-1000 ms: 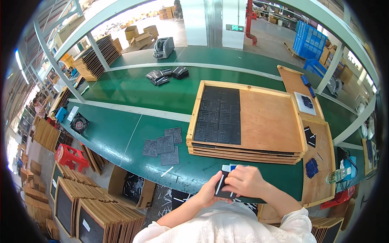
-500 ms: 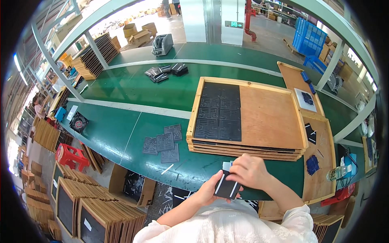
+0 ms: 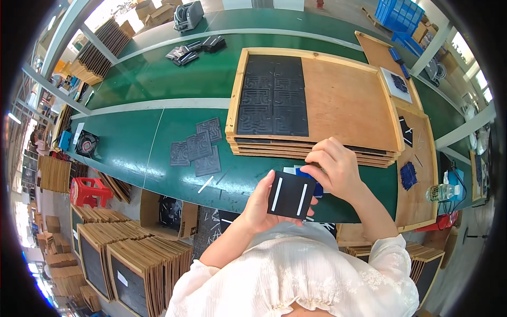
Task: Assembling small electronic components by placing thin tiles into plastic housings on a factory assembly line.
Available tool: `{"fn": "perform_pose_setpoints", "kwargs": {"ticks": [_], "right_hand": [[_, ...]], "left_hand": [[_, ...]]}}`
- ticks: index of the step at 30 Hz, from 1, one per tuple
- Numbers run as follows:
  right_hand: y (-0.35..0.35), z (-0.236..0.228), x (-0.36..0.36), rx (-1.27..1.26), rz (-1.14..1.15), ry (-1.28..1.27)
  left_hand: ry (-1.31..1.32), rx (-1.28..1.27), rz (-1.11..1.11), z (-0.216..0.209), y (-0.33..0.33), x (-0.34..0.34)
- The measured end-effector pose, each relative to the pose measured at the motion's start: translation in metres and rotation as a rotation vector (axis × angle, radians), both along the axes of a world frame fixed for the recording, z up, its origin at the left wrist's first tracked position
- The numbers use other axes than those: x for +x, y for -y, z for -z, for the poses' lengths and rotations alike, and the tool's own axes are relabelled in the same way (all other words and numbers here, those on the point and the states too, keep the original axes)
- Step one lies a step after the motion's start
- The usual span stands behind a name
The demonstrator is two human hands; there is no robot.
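A square black tile (image 3: 290,194) with two white strips across its face is in my left hand (image 3: 254,207), thumb along its left edge and fingers underneath. My right hand (image 3: 337,168) is just above the tile's upper right corner, its fingers curled toward the thumb. Whatever may be between those fingertips is too small to make out. Behind the tile, partly hidden by it and by my right hand, a blue piece (image 3: 318,189) and a white one lie on the green table (image 3: 237,186). Several dark patterned square tiles (image 3: 198,145) lie overlapping to the left.
Stacked wooden-framed trays (image 3: 351,100) stand ahead; the top one holds dark patterned tiles on its left side. Farther back lie black strip-marked pieces (image 3: 185,52) and a grey tape dispenser (image 3: 188,16). A bottle (image 3: 442,192) stands right; a carton (image 3: 182,224) and framed boards sit lower left.
My right hand has lifted off the tile's face toward its upper right, uncovering both white strips. The tile is now more upright in view, and the whole view has tilted downward.
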State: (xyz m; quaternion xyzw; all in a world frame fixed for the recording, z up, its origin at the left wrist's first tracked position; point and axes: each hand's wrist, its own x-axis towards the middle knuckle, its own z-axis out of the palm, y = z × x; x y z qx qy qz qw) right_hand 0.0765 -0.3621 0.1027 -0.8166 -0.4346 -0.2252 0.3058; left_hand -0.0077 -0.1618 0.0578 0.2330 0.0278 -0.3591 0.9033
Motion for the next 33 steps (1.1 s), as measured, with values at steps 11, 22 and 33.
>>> {"fn": "perform_pose_setpoints", "kwargs": {"ticks": [11, 22, 33], "right_hand": [[0.012, 0.007, -0.011, 0.169, -0.046, -0.343], [0.023, 0.002, -0.024, 0.340, -0.109, -1.061], [0.028, 0.011, -0.023, 0.473, -0.131, -1.210]], "left_hand": [[-0.011, -0.080, -0.097, -0.002, 0.004, -0.001], [0.026, -0.065, -0.111, -0.001, 0.007, 0.002], [0.328, 0.259, -0.221, 0.000, 0.013, -0.005]]}}
